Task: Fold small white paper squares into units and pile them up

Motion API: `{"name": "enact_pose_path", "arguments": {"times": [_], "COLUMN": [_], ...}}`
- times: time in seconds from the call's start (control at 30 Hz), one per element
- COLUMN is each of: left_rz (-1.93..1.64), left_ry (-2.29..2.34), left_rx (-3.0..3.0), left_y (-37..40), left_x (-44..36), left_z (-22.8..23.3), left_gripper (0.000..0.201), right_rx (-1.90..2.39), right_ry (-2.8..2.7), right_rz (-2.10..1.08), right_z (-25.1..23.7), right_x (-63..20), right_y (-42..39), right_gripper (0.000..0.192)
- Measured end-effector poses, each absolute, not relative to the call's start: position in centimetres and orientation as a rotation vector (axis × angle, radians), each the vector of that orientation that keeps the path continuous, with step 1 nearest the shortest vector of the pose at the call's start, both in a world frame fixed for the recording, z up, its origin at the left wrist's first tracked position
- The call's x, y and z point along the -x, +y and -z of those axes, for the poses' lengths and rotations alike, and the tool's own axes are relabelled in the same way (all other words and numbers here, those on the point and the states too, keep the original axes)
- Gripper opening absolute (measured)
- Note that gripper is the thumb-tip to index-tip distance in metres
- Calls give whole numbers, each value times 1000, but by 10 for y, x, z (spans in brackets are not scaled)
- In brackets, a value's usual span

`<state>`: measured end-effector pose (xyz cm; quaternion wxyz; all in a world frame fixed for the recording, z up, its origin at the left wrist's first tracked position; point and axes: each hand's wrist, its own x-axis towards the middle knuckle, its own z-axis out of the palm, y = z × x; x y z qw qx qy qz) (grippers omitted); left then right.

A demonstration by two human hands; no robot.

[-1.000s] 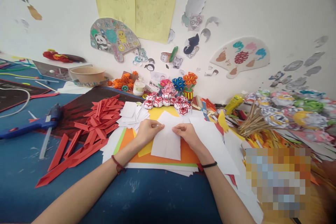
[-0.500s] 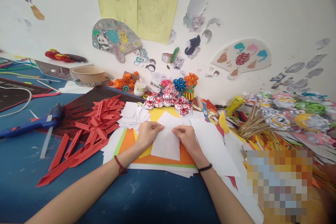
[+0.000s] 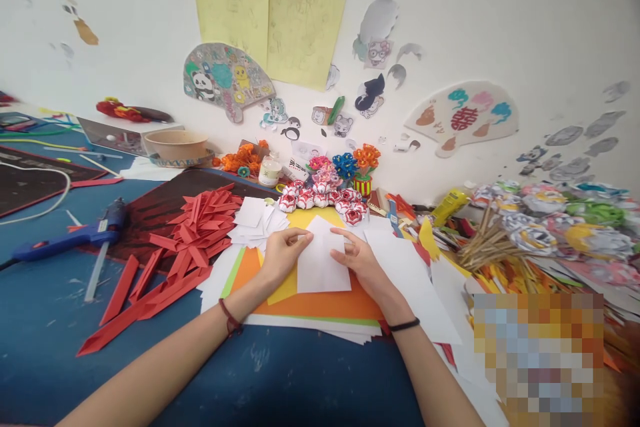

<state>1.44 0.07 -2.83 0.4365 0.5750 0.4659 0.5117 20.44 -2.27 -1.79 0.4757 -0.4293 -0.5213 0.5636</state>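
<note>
A small sheet of white paper (image 3: 323,263) is held up over a stack of coloured sheets, orange (image 3: 295,305) and yellow on top. My left hand (image 3: 286,255) pinches its upper left edge between thumb and fingers. At its right edge is my right hand (image 3: 363,265), thumb and forefinger spread apart, the fingers close to the paper; whether they touch it I cannot tell. A pile of small white paper pieces (image 3: 257,221) lies just beyond my left hand. Larger white sheets (image 3: 407,280) lie to the right of my right hand.
Folded red paper strips (image 3: 193,233) and a blue glue gun (image 3: 95,232) lie on the left. Red-and-white paper flowers (image 3: 306,198) stand behind the stack. On the right are thin sticks (image 3: 487,243), a yellow bottle (image 3: 450,205) and more paper flowers (image 3: 530,233). A wall closes off the back.
My right thumb and forefinger have parted from their pinch on the paper. The left hand keeps its grip. The whole view has shifted slightly.
</note>
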Motion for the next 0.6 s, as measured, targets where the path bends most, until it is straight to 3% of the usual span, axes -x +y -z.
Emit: {"name": "enact_pose_path", "arguments": {"times": [0.1, 0.3, 0.47, 0.6], "left_rz": [-1227, -1129, -1156, -1188], "left_ry": [1145, 1086, 1099, 1116], "left_rx": [-1427, -1362, -1354, -1339], "left_y": [0, -2, -1, -1], "left_x": [-14, -13, -12, -13], "left_z": [27, 25, 26, 30], "left_gripper": [40, 40, 37, 36], "right_rx": [1099, 1147, 1098, 1147], "right_ry": [-1259, -1220, -1282, -1276], "right_rz": [-1400, -1138, -1347, -1309], "right_z": [21, 20, 17, 24], "right_x": [-205, -206, -206, -205], "right_y": [-22, -20, -22, -20], "right_gripper": [52, 50, 48, 40]}}
